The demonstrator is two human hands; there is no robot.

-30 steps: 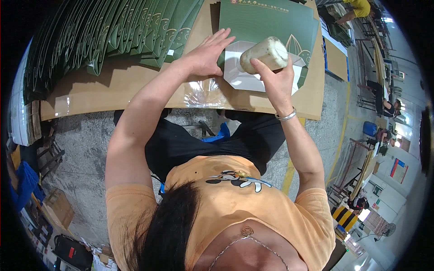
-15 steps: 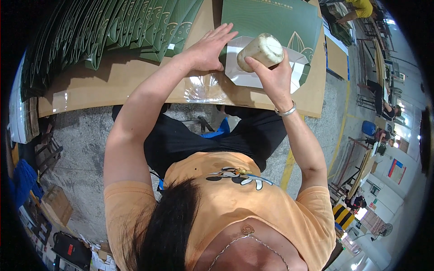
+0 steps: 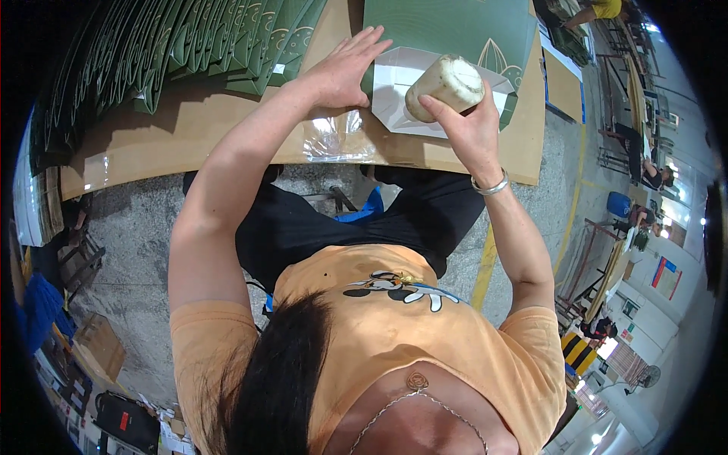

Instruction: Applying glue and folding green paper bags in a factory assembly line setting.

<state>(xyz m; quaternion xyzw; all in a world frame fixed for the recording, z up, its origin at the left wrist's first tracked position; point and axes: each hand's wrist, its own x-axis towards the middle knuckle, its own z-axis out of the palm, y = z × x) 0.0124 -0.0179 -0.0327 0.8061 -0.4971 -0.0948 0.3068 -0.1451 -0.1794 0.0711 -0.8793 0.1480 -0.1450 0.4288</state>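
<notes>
- Workshop with a grey concrete floor (image 3: pixel 144 273); a blue drum (image 3: pixel 618 203) stood at the right of the frame, a carton (image 3: pixel 98 345) at lower left.
- Table (image 3: pixel 159 152) spanned the upper frame, faced with brown cardboard; shiny clear tape (image 3: pixel 334 136) near its front edge, probably to hold the cardboard down.
- Green bags (image 3: pixel 205 45) filled the upper left, leaning in a close overlapping row, likely to save space and keep their folds together. They looked flattened; insides hidden, so contents could not be told.
- One green sheet (image 3: pixel 432 26), seemingly another bag, lay flat at upper centre, its white base (image 3: pixel 390 91) spread toward the person. Nothing seen stored in it.
- Left hand (image 3: pixel 345 76): fingers spread, gripping nothing, laid along the sheet's left edge; judged a steadying hold, though pressure could not be read.
- Right hand (image 3: pixel 474 133): closed around a stained off-white cylinder (image 3: pixel 455 83), thumb on the near side, other fingers mostly hidden behind.
- Cylinder sat tilted over the base, right of upper centre; contact unclear. Wrapping grip suggested firm control of a smooth, rounded thing. Whether solid or hollow, could not tell.
</notes>
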